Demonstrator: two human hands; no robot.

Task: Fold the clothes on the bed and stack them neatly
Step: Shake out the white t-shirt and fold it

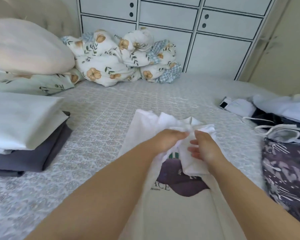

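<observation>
white t-shirt (173,205) mid-bed, just before me | left hand (166,141) pinches its bunched top, right hand (206,148) relaxed on it | soft, light, floppy; i'd grip shoulder seams

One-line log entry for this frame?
step: folding white T-shirt | left hand: grips it | right hand: open on it | folded stack: left

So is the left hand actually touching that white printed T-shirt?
Touching. In the head view the left hand has its fingers curled into bunched cloth near the top of the white T-shirt, with no gap between them.
</observation>
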